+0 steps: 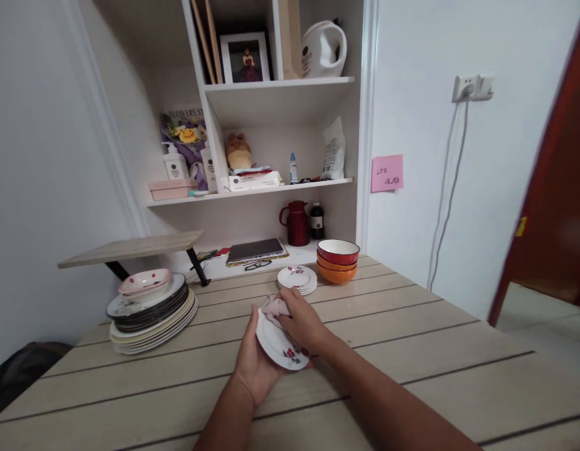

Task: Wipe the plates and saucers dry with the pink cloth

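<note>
A small white plate (274, 343) with red flowers is tilted above the table, gripped at its left edge and from below by my left hand (255, 369). Bunched in the fingers of my right hand (302, 319) is a pale pink cloth (273, 307), pressed against the plate's upper face. Just beyond my hands lies a stack of small flowered plates (297, 277). Next to that stack, on its right, stand several nested bowls (337, 260), the top one red and the lower ones orange.
At the left, larger plates (151, 319) are stacked under a pink-and-white bowl (145, 282), near a raised wooden stand (134, 246). Behind the table, a shelf unit holds a red jug (297, 223), a dark bottle (317, 222) and a laptop (255, 249) with glasses (258, 265) in front.
</note>
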A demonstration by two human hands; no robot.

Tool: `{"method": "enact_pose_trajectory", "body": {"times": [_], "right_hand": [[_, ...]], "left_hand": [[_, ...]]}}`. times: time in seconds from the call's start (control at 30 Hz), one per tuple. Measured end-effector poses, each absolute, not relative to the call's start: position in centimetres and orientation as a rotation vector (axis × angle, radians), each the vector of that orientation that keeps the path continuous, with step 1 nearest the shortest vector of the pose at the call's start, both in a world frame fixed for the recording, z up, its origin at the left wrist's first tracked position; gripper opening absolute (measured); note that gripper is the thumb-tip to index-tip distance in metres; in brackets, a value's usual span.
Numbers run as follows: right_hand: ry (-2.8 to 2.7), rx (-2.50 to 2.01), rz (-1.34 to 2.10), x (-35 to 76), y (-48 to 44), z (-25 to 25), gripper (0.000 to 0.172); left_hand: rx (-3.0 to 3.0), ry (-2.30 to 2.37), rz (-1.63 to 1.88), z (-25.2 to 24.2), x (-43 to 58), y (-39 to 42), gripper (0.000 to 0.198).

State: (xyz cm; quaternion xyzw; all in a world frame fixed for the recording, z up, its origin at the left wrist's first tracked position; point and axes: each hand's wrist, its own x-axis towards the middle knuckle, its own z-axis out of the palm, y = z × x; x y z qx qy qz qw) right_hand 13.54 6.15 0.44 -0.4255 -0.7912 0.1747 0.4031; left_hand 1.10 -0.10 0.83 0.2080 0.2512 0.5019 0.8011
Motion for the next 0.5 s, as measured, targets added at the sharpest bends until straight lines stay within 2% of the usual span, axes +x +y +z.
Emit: {"method": "enact_pose_trajectory", "body": {"times": [0.13,0.3,0.5], "right_hand": [[-2.058,-1.198,0.454,13.6,6.2,0.2,0.027],[-2.21,-1.017,0.496,12.9,4.7,1.1,0.028],[-2.178,-0.753,0.516,12.3,3.2,2.0,0.033]], "left_hand": [[0.45,0.499,1.203,0.7,-0.3,0.4,0.05],[0.437,0.456,1.411,0.6,-1.7,1.1,0.041],[0.395,0.441,1.164,0.5,0.2,0.4,0.037]]}}
